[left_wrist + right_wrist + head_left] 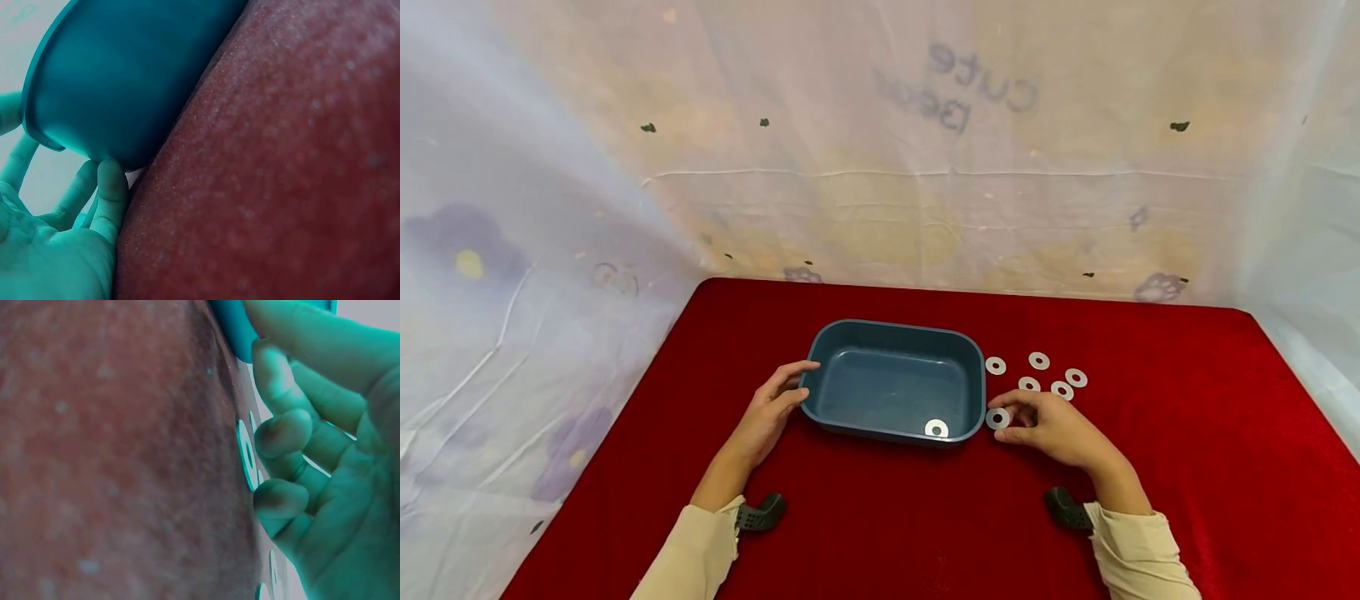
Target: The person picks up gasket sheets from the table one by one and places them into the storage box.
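A blue-grey rectangular basin [891, 433] with rounded corners sits on the red cloth. At its left end my left hand [767, 410] holds the rim, with thumb and index finger over the edge. In the left wrist view, other fingertips [112, 178] touch the basin's outer wall [125, 81]. My right hand [1051, 427] pinches a white flat washer [997, 427] between thumb and index finger, beside the basin's right front corner. That held washer cannot be made out in the right wrist view. Another white washer [928, 427] lies inside the basin, near the front right.
Several more white washers [1068, 378] lie on the cloth right of the basin, just beyond my right hand. A red cloth [880, 517] covers the table. Printed fabric [850, 225] hangs behind and at both sides. A dark strap mount [762, 512] sits at each wrist.
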Available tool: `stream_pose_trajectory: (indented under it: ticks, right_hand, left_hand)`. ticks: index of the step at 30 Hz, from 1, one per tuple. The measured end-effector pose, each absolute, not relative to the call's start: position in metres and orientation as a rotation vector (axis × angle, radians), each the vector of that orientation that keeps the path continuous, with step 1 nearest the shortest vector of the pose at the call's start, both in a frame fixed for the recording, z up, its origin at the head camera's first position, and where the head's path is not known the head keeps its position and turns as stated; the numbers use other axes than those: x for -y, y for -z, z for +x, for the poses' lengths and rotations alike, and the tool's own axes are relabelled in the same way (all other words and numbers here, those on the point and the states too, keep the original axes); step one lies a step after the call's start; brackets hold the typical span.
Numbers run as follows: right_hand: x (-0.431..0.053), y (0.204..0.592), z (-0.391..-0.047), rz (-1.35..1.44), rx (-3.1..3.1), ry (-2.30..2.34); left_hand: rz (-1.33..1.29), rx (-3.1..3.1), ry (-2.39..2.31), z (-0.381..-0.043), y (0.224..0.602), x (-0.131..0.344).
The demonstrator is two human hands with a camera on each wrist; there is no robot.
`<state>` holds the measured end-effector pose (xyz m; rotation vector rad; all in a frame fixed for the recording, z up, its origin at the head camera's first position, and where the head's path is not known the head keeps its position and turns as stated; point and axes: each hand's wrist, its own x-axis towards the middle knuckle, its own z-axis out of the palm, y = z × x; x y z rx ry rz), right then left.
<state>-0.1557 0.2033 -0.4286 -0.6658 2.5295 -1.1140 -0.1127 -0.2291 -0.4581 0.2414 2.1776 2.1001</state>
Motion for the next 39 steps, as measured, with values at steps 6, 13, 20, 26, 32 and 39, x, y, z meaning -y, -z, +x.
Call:
stream_pose_trajectory:
  ticks: [6, 13, 20, 26, 32, 39]
  right_hand:
    - [-0.208, 0.426, -0.158, -0.661, -2.561, 1.148]
    - [-0.217, 0.415, -0.159, -0.549, -2.592, 1.273]
    - [-0.227, 0.410, -0.159, -0.535, -2.631, 1.328]
    - [-0.235, 0.408, -0.158, -0.504, -2.590, 1.419]
    - [-0.240, 0.405, -0.156, -0.479, -2.615, 1.417]
    - [-0.244, 0.407, -0.157, -0.486, -2.643, 1.415]
  left_hand:
    - [0.281, -2.173, -2.096, -0.113, 0.460, 0.230]
    - [0.314, -2.169, -2.077, -0.114, 0.458, 0.230]
    - [0.345, -2.150, -2.081, -0.114, 0.457, 0.230]
    - [0.356, -2.158, -2.051, -0.114, 0.458, 0.230]
    - [0.371, -2.146, -2.058, -0.113, 0.457, 0.228]
    - [0.401, -2.175, -2.016, -0.113, 0.457, 0.227]
